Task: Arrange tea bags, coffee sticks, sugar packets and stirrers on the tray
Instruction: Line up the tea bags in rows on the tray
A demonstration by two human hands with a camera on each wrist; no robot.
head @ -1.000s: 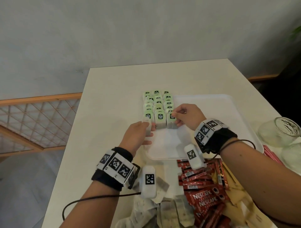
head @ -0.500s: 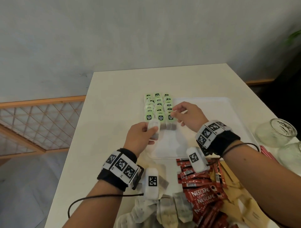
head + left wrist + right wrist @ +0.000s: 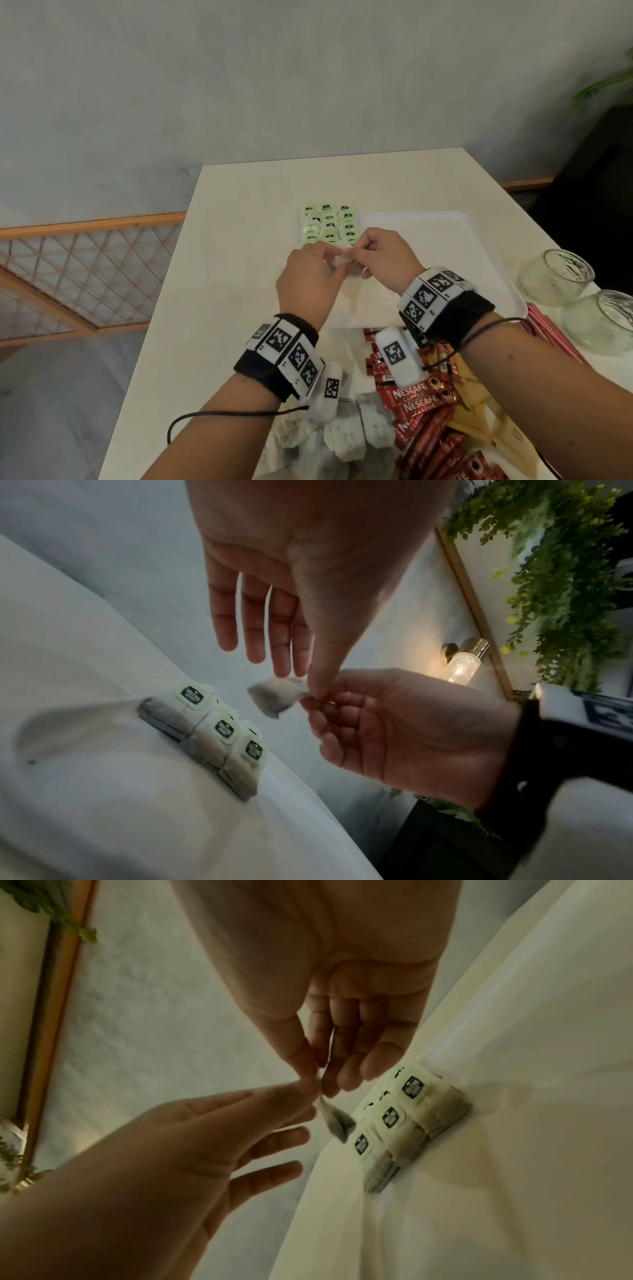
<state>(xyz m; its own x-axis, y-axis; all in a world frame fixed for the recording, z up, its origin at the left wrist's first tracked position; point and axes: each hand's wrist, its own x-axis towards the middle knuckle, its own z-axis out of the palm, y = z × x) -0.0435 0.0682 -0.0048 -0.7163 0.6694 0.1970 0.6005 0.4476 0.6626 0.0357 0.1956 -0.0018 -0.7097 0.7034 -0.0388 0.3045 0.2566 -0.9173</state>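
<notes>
while both hands pinch it, left hand [image 3: 284, 569] and right hand [image 3: 404, 729], the tea bag [image 3: 277, 693] hangs between their fingertips above the tray [image 3: 479, 246]. rows of green-tagged tea bags [image 3: 329, 222] lie just beyond; coffee sticks [image 3: 418, 401] crowd the counter [image 3: 219, 274] nearer. its corner points down.

Tray [image 3: 479, 240] right half: bare, open to a hand.
Tray left edge: blocked by rows of tea bags [image 3: 329, 222].
Table [image 3: 239, 274] left side: bare.
Near edge: heaped coffee sticks [image 3: 416, 404].
Right: two glass jars [image 3: 555, 277].
</notes>
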